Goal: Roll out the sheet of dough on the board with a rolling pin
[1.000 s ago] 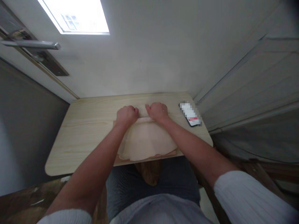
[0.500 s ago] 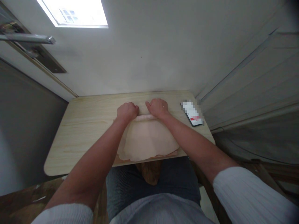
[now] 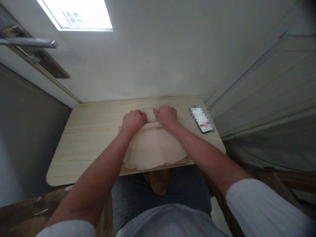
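Observation:
A thin, pale beige sheet [image 3: 155, 148] with a wavy near edge lies on the table, on top of a slightly darker, orange-tinted layer [image 3: 130, 170]. Its material is unclear. Along its far side runs a narrow pinkish roll [image 3: 151, 125]; I cannot tell whether this is the sheet rolled up or a separate rod. My left hand [image 3: 134, 120] is closed over the roll's left part, knuckles up. My right hand [image 3: 166, 116] is closed over the right part, its thumb pointing left. A short stretch of roll shows between the hands; the fingertips are hidden underneath.
The light wooden table [image 3: 81, 138] stands against a white door [image 3: 153, 59] with a metal handle [image 3: 41, 42] at upper left. A phone [image 3: 201, 120] lies near the table's right end. A grey curtain or cover [image 3: 266, 98] hangs at the right.
Both hands stay closed on the roll and have shifted very slightly toward me. The view itself has moved a little; the phone rests in the same place.

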`<action>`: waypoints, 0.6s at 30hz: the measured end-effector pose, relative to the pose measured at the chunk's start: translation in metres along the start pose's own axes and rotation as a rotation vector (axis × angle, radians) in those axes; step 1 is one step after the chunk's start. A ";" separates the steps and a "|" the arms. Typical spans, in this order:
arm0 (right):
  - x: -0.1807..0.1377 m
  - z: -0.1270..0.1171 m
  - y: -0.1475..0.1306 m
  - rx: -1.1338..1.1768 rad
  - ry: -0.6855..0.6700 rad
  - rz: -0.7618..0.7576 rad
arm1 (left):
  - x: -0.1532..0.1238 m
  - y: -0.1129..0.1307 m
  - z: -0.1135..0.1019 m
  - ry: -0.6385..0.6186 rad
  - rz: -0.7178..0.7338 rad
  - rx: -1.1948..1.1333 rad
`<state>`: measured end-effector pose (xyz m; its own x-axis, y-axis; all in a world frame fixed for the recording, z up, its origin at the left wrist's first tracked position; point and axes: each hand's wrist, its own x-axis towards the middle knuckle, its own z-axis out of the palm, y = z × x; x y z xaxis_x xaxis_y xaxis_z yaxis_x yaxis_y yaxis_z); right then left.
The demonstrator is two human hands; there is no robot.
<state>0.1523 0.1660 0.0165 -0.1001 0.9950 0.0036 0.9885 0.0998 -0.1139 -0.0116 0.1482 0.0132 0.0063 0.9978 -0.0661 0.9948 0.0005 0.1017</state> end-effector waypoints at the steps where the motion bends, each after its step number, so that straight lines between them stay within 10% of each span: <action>1: -0.002 0.000 0.000 0.000 0.011 0.000 | -0.002 0.000 0.000 0.007 -0.001 0.002; 18: -0.039 0.000 0.002 0.041 0.025 0.003 | -0.043 0.006 -0.003 0.089 0.075 0.039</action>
<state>0.1578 0.1274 0.0165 -0.0932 0.9952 0.0284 0.9833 0.0965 -0.1545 -0.0062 0.1057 0.0192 0.0731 0.9969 0.0292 0.9951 -0.0748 0.0640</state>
